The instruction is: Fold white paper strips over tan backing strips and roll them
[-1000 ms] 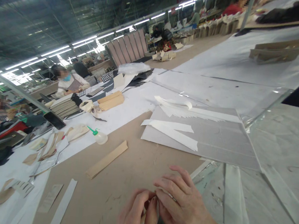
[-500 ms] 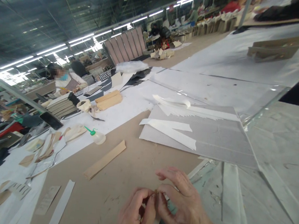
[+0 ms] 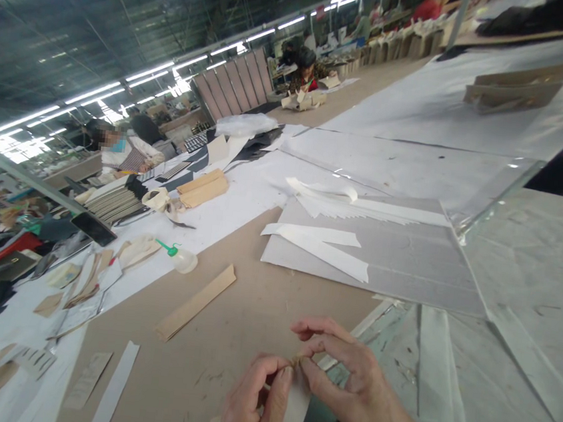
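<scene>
Low in the head view, my left hand [image 3: 257, 403] pinches the upper end of a pale strip [image 3: 297, 406] between thumb and fingers. The strip is cream or white and hangs down below the fingertips. My right hand [image 3: 345, 369] meets the left at the same end, thumb and index finger closed on its tan tip, the other fingers curled loosely above. The fingers partly hide what is pinched. Left of my hands, folded tan strips [image 3: 196, 303] lie on the brown board [image 3: 239, 327]. A white strip [image 3: 113, 388] lies nearer the front.
White strips [image 3: 328, 249] rest on a grey board [image 3: 406, 264] beyond my hands. A green-tipped bottle [image 3: 183, 260], a phone [image 3: 94, 228] and tan pieces [image 3: 203, 188] lie on the left. Glass sheeting [image 3: 546, 279] covers the right. Two co-workers sit at the left; another works farther back.
My right hand has shifted slightly and its fingers have drawn in toward the pinched end. More of the pale strip shows below my fingers. The view has moved a little.
</scene>
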{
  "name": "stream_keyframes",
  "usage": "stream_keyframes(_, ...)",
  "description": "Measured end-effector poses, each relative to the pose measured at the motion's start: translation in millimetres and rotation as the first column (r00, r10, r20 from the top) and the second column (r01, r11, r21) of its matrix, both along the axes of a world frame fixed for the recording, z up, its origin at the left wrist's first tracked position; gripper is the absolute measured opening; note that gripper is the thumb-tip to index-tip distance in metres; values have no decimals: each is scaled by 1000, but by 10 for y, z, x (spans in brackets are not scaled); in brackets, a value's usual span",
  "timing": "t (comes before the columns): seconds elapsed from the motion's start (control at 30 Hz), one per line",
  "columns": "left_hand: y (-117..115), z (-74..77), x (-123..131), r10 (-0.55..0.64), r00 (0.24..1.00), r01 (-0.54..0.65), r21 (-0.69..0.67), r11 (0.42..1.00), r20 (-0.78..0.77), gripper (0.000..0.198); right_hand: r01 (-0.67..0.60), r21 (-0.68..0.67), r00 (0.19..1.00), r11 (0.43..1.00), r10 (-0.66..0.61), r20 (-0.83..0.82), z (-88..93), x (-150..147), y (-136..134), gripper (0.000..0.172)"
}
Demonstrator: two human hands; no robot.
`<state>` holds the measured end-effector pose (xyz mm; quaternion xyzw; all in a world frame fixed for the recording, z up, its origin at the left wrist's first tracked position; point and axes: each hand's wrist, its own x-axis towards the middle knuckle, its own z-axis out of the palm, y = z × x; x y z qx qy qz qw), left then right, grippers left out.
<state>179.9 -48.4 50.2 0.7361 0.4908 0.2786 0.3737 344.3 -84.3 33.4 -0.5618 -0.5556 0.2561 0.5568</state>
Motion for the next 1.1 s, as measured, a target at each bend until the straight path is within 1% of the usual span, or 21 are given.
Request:
stream_keyframes(0.07, -9, 21, -1, 21, 1000, -20, -34, 999, 10, 28, -16, -2, 1000, 1000, 16, 22, 3, 72, -25, 12)
stream_keyframes(0.1, -12, 29, 0, 25, 1000, -24, -45, 999, 11, 28, -5, 22, 998, 1000, 4, 61, 5, 104, -40, 13)
stream_keyframes(0.17, -16, 42, 3, 22, 1000, -22, -42, 999, 13, 28, 19, 119, 982, 993, -41, 187, 14, 149, -68, 16)
stream_keyframes(0.23, -17, 50, 10, 14, 1000, -13, -16, 1000, 17, 28, -9, 231, 937, 973, -73, 342, 34, 165, -83, 20)
stream_keyframes(0.3, -14, 54, 19, 0, 1000, 0, 13, 1000, 20, 28, -77, 295, 876, 952, -76, 476, 57, 163, -80, 25)
stream_keyframes(0.37, -12, 55, 27, -15, 1000, 14, 35, 999, 22, 27, -122, 324, 823, 938, -87, 562, 69, 155, -63, 26)
stream_keyframes(0.47, -9, 52, 31, -39, 999, 38, 59, 998, 15, 25, -136, 343, 764, 930, -122, 634, 54, 150, -32, 25)
stream_keyframes(0.53, -8, 51, 30, -55, 999, 55, 67, 996, -1, 25, -154, 360, 739, 920, -135, 660, 31, 155, -14, 22)
stream_keyframes(0.63, -6, 46, 27, -68, 998, 69, 65, 996, -13, 24, -196, 392, 730, 899, -133, 670, 7, 172, 11, 20)
stream_keyframes(0.77, -4, 16, 27, -69, 998, 69, 72, 995, -7, 26, -274, 362, 719, 891, -60, 693, 21, 203, 50, 20)
stream_keyframes(0.87, -10, -21, 34, -79, 997, 78, 56, 995, 8, 27, -308, 355, 714, 883, -33, 700, 50, 208, 76, 18)
stream_keyframes(1.0, -29, -72, 49, -74, 997, 73, 46, 996, 22, 26, -309, 358, 733, 881, -19, 680, 46, 182, 99, 22)
stream_keyframes(1.1, -36, -109, 48, -85, 996, 83, 46, 995, 31, 28, -263, 357, 775, 896, -24, 631, 0, 151, 101, 31)
